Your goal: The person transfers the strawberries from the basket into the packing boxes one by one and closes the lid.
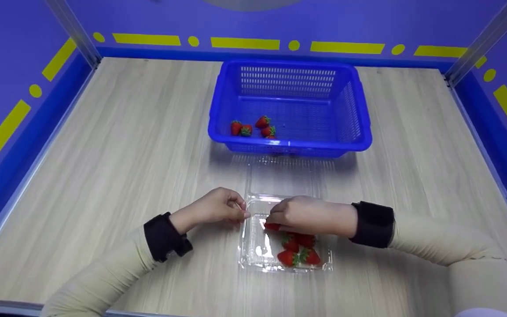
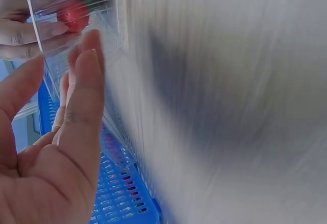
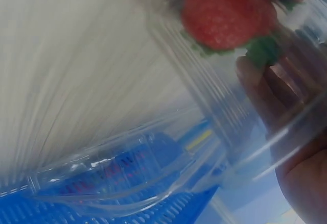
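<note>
A clear plastic clamshell box [image 1: 253, 246] lies with its lid [image 1: 284, 182] folded back toward the basket. Several strawberries [image 1: 310, 256] rest in its near right part. My right hand [image 1: 304, 215] reaches into the box and holds a strawberry [image 1: 272, 226] at its fingertips, low over the bottom. That red fruit [image 2: 74, 16] also shows through the plastic in the left wrist view. At the box's left rim is my left hand [image 1: 220, 206], with its thumb and fingers [image 2: 84, 91] apart and no fruit between them. In the right wrist view, clear plastic partly covers my right fingers [image 3: 260, 89].
A blue slotted basket [image 1: 289, 143] stands behind the box, with several strawberries [image 1: 262, 122] in its near left corner. The lid reaches the basket's front. Blue panels [image 1: 244, 26] with yellow marks enclose the wood-grain table [image 1: 148, 132] at the back and sides.
</note>
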`<state>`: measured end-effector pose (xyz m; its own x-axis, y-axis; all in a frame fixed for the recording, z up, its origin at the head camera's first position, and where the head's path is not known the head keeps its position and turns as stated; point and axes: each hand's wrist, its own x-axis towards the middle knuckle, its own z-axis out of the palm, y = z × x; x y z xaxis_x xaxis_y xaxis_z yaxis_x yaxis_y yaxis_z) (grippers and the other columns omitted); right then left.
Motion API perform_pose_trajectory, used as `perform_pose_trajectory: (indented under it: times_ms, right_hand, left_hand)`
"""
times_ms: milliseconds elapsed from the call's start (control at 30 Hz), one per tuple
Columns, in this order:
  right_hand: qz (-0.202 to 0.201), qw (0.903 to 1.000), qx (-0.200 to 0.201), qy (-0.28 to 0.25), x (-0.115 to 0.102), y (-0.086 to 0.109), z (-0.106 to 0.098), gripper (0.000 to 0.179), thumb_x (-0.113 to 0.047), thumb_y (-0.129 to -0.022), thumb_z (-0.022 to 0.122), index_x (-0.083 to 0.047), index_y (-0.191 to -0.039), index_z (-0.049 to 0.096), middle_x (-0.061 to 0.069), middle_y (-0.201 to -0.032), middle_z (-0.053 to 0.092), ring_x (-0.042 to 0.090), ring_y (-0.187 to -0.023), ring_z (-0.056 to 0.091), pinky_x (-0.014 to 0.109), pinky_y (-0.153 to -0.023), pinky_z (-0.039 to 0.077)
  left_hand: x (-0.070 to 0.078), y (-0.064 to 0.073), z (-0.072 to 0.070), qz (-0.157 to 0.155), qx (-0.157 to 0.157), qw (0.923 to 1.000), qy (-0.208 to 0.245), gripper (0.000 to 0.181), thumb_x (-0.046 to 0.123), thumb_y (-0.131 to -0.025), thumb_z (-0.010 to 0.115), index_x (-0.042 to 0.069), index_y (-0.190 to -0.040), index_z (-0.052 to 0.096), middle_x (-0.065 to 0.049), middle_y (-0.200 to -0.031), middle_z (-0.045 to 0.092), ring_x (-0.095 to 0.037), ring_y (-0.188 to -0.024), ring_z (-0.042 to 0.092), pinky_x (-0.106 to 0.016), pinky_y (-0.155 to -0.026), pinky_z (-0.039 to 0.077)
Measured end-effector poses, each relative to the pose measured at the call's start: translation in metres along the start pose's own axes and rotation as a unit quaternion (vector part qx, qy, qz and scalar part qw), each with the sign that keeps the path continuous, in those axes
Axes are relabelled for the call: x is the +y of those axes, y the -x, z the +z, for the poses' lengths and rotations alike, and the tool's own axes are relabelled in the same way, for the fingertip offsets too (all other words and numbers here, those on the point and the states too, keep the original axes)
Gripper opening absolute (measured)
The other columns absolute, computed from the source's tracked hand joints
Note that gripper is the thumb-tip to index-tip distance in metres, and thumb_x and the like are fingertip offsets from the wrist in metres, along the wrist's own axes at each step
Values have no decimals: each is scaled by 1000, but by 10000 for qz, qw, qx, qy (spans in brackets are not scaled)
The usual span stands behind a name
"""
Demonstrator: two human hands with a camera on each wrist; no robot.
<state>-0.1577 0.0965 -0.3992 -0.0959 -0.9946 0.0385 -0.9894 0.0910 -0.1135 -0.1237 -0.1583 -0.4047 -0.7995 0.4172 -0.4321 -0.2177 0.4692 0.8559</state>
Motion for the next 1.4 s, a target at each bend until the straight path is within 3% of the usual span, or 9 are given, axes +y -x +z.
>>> perform_pose_trajectory:
  times_ms: [233,600,900,1033,1167,1400]
  right_hand:
    - [47,9986,62,517,-2,1,4,9,-12,-90,75,-12,-97,70,-2,-87,73,10,-76,71,20,-68,59]
    - [262,9954,-440,808,-7,2,2,15,-2,-85,72,-15,-91,67,-3,-80,67,8,-64,60,19,-54,50]
    - [303,9927,-225,1147,-10,3,6,12,-5,-86,72,-17,-86,67,-5,-77,64,8,-62,58,20,-50,48]
    - [239,9917,-128,1254,-10,3,6,14,-5,-85,73,-18,-86,67,-5,-78,64,8,-64,58,19,-52,49]
    - [151,9905,-122,1364,-10,4,6,18,-2,-82,72,-18,-86,65,-6,-79,64,8,-65,59,19,-53,49]
    - [134,9896,-71,1432,-11,4,7,17,-4,-83,73,-18,-86,65,-6,-79,64,7,-67,59,19,-54,50]
  left_hand:
    - [-2,-2,2,-113,96,9998,133,13,7,-92,74,2,-85,64,2,-68,69,-6,-62,66,-23,-65,62]
    - [1,1,1,-155,9,9997,171,10,7,-92,72,4,-87,64,4,-70,70,-6,-65,68,-23,-67,62]
    - [-3,-1,3,-68,98,9999,75,12,7,-91,74,1,-88,64,-2,-72,70,-8,-64,67,-27,-68,63]
    - [-2,1,2,56,157,9996,-234,14,12,-92,74,-1,-92,67,2,-73,68,-6,-64,64,-22,-66,58]
    - [-1,3,3,186,192,9970,-729,20,18,-94,72,-2,-98,69,-4,-77,72,-4,-64,63,-18,-64,49]
    - [-1,4,4,315,107,9938,-1059,25,21,-98,67,-3,-103,70,-18,-87,76,-16,-73,71,-26,-67,59]
